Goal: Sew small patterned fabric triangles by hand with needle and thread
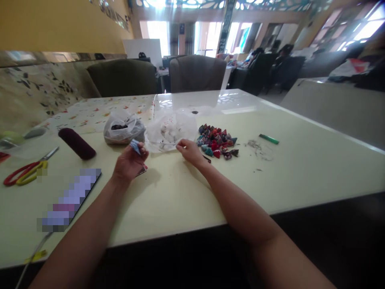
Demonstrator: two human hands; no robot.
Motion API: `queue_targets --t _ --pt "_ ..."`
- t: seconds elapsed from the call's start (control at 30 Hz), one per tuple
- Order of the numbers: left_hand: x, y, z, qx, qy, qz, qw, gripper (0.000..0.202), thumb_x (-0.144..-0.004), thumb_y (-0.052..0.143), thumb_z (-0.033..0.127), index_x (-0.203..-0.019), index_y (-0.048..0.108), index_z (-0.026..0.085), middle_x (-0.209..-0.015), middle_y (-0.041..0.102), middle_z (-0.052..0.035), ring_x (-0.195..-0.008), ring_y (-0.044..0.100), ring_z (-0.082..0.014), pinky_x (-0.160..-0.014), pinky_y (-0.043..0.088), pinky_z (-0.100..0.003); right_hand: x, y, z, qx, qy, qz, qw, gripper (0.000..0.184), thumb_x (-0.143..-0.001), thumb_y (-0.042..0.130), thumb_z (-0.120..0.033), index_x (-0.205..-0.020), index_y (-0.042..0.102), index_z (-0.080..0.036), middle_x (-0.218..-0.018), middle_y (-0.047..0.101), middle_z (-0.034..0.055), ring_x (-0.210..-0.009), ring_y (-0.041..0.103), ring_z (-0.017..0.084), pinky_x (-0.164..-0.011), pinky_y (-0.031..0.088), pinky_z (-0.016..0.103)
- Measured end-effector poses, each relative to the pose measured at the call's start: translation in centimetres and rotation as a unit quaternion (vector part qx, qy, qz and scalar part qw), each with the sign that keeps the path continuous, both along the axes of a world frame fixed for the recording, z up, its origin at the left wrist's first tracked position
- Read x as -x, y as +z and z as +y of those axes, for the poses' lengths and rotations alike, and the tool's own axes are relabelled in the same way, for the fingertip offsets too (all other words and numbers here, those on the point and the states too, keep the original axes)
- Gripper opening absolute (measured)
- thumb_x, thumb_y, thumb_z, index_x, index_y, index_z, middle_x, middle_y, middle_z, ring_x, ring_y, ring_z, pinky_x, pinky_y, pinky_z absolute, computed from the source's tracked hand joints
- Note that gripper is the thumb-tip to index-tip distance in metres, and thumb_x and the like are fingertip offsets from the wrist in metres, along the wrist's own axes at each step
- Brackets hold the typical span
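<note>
My left hand [128, 163] is closed around a small blue patterned piece of cloth [135, 147], holding it above the table. Below its fingers lies a dark and red scrap of cloth [142, 170]. With fingertips pinched together, my right hand [191, 152] is at the near right edge of a clear plastic bag [188, 120] that has white fluffy stuffing [170, 131] on it. Whatever the pinch holds is too small to make out. Just right of that hand sits a pile of small stuffed cloth triangles [216, 140], mostly red, blue and dark. A small dark object [207, 159] shows by my right wrist.
Left on the table are red-and-yellow scissors [27, 170], a dark purple thread cone [77, 143], a phone [73, 198] with a cable, and a tied-looking plastic bag [112, 136]. Thread scraps [259, 150] and a green tool [269, 139] lie right. Chairs [197, 74] stand behind.
</note>
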State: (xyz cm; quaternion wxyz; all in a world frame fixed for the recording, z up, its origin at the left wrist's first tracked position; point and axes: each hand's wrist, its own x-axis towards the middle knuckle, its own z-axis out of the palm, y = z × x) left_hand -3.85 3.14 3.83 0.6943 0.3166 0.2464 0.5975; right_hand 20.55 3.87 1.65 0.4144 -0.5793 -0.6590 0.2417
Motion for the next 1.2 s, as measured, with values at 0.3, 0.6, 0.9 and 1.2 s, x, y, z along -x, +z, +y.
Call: queue_targets --t 0.3,0.6,0.9,1.2 --pt "4.0 3.7 -0.3 -0.114 0.059 -0.13 0.983 0.012 -0.089 0.062 0.016 -0.082 0.06 0.026 -0.081 0.069 0.0069 -0.067 0.059 -0.0084 -0.061 0.049 -0.016 -5.7 -1.5 2.7 -0.025 -0.166 -0.037 0.985 0.015 -0.083 0.057 -0.018 -0.07 0.065 -0.017 -0.084 0.067 0.0098 -0.087 0.059 0.023 -0.088 0.044 0.035" --pt "1.1 0.5 -0.3 -0.065 0.01 0.061 0.996 0.022 -0.071 0.087 0.021 -0.079 0.067 0.02 -0.085 0.073 0.0005 -0.072 0.062 -0.0125 -0.063 0.048 -0.024 -3.7 0.5 1.2 -0.091 -0.094 0.033 0.991 0.017 -0.088 0.055 -0.024 -0.089 0.07 -0.015 -0.1 0.067 0.0117 -0.089 0.06 0.021 -0.09 0.048 0.036" --pt "-2.3 -1.6 -2.4 -0.102 -0.114 0.23 0.961 0.032 -0.073 0.086 0.042 -0.077 0.067 0.018 -0.072 0.07 0.0002 -0.069 0.066 -0.0165 -0.074 0.049 -0.031 3.5 -0.2 -3.2 0.134 0.325 0.323 0.879 0.044 -0.079 0.078 -0.044 -0.112 0.061 -0.022 -0.072 0.061 -0.0036 -0.063 0.058 0.011 -0.062 0.048 0.024" --pt "-3.0 -2.5 -2.9 -0.066 -0.165 0.183 0.967 0.029 -0.074 0.085 0.039 -0.08 0.069 0.016 -0.077 0.068 -0.0016 -0.078 0.067 -0.0172 -0.084 0.05 -0.035 3.1 1.0 -3.7 0.174 0.309 0.362 0.862 0.04 -0.074 0.084 -0.043 -0.096 0.058 -0.022 -0.075 0.06 -0.0031 -0.066 0.057 0.012 -0.063 0.047 0.025"
